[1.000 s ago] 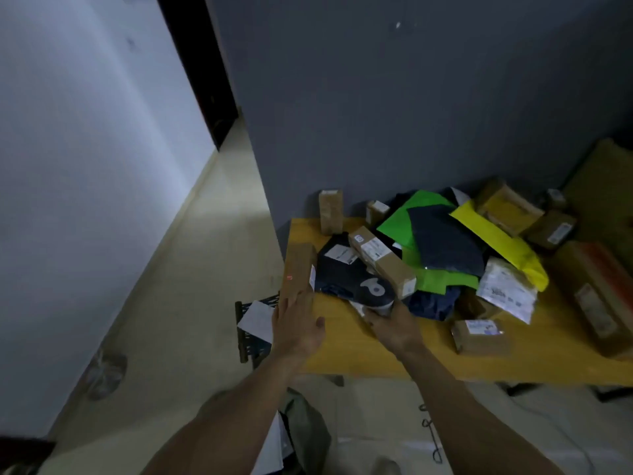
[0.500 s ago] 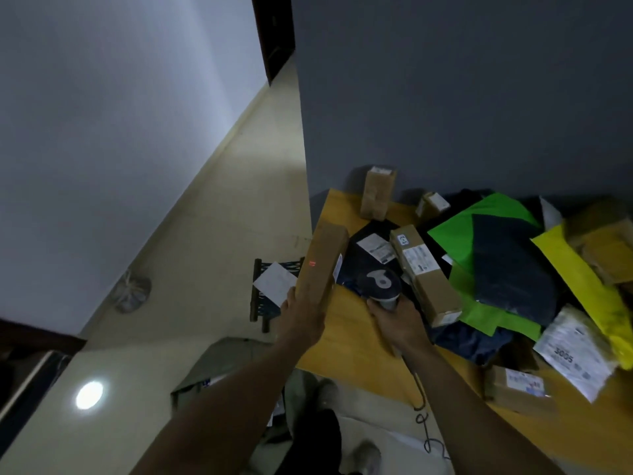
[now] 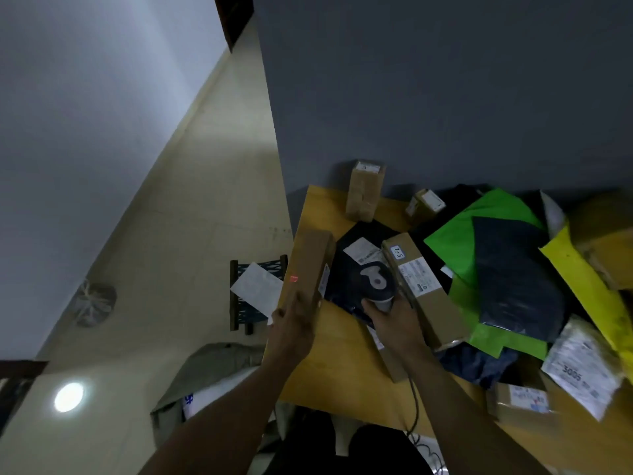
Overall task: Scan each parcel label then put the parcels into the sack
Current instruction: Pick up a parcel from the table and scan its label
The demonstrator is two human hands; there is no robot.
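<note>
The yellow worktop carries a heap of parcels, and a grey sack sits on the floor beside it. At the worktop's left edge the left hand has its grip round a long brown box. The right hand has its grip clasped on the scanner, and a red dot shows on the box.

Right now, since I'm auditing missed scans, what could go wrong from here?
The red laser dot sits on bare cardboard of the long brown cardboard box, not its white label on the side face, so the scan may miss. The left hand grips only the box's near end; it could tip.
</note>
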